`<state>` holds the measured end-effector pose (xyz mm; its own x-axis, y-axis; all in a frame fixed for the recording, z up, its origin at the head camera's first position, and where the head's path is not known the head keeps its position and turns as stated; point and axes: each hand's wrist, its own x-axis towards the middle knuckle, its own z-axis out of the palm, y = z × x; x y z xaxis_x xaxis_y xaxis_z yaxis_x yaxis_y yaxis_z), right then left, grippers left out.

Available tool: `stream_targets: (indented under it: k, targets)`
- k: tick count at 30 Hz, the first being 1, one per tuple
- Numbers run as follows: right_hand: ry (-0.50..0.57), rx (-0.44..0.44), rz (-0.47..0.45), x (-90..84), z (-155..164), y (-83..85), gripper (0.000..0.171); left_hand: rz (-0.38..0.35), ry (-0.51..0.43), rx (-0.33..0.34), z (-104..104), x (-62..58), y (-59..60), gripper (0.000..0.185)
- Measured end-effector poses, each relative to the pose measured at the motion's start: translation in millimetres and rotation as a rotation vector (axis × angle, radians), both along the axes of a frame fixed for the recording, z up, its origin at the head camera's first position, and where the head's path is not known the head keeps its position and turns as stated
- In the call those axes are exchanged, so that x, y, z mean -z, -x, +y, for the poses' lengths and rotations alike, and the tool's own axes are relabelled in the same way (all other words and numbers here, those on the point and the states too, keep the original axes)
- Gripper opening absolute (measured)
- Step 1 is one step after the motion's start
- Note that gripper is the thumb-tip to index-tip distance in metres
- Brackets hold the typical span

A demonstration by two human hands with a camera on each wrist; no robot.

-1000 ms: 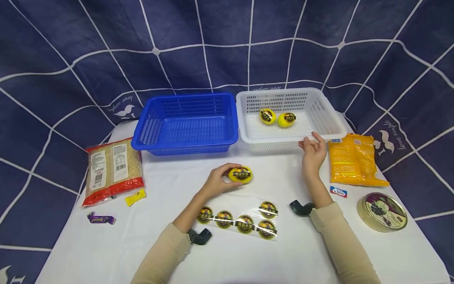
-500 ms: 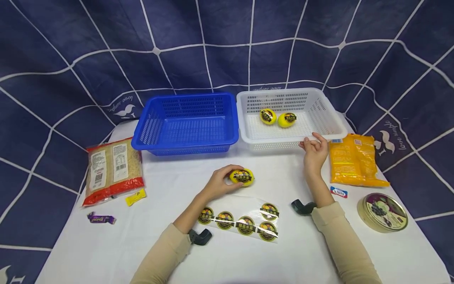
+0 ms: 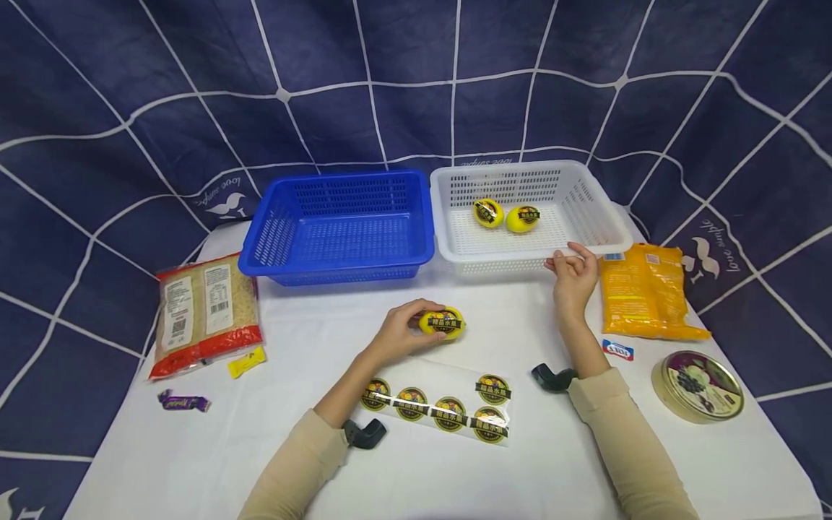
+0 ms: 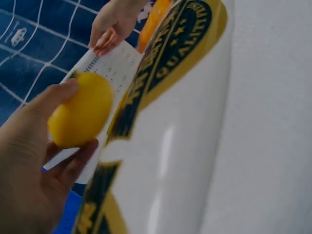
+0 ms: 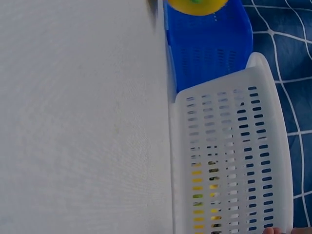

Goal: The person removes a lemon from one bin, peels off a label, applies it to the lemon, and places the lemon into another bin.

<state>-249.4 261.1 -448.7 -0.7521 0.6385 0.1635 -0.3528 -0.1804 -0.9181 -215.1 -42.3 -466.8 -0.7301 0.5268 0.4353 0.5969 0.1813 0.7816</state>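
My left hand [image 3: 401, 331] grips a yellow lemon-shaped item [image 3: 442, 322] with a dark round label, low over the white table; the left wrist view shows fingers and thumb curled round the same yellow item [image 4: 80, 116]. My right hand [image 3: 573, 273] holds the front rim of the white basket [image 3: 601, 232], where two more labelled yellow items [image 3: 505, 216] lie. A clear sheet of round dark-and-gold stickers [image 3: 442, 409] lies on the table just in front of the left hand. The right wrist view shows the white basket [image 5: 229, 161] and only a fingertip at its bottom edge.
A blue basket [image 3: 338, 225] stands left of the white one. A rice bag [image 3: 204, 312], a yellow candy [image 3: 247, 361] and a purple candy [image 3: 184, 401] lie at left. An orange packet [image 3: 643, 290], a small blue-and-white sachet [image 3: 617, 350] and a round tin [image 3: 697, 385] lie at right.
The left hand has turned the yellow item slightly in place. The right hand stays on the white basket's rim.
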Motion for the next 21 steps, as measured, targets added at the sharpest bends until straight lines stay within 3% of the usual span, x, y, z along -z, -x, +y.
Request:
stream_targets:
  k: [4,8,11,14,17,18,21]
  targets:
    - [0.01,-0.014,0.02,-5.6,1,0.8,0.029,0.012,-0.025,0.0,5,-38.0,-1.2,0.042]
    - [0.017,-0.022,0.041,-16.3,-1,-2.6,0.028,0.072,-0.061,-0.004,15,-77.8,13.4,0.041]
    - [0.013,-0.025,0.045,-19.8,-1,-4.4,0.028,0.13,-0.096,0.005,27,-99.3,41.2,0.041]
    - [-0.016,-0.024,0.034,-19.3,-2,-6.4,0.028,0.184,-0.081,0.001,44,-112.5,78.2,0.042]
    - [-0.035,-0.021,0.026,-17.8,-5,-9.3,0.028,0.166,-0.047,-0.002,67,-125.4,110.1,0.043]
    - [-0.044,-0.019,0.019,-16.9,-5,-10.2,0.028,0.158,-0.037,0.002,76,-124.6,123.2,0.044]
    - [-0.059,-0.018,0.012,-13.9,-6,-11.0,0.029,0.08,-0.032,0.012,100,-127.7,147.6,0.045]
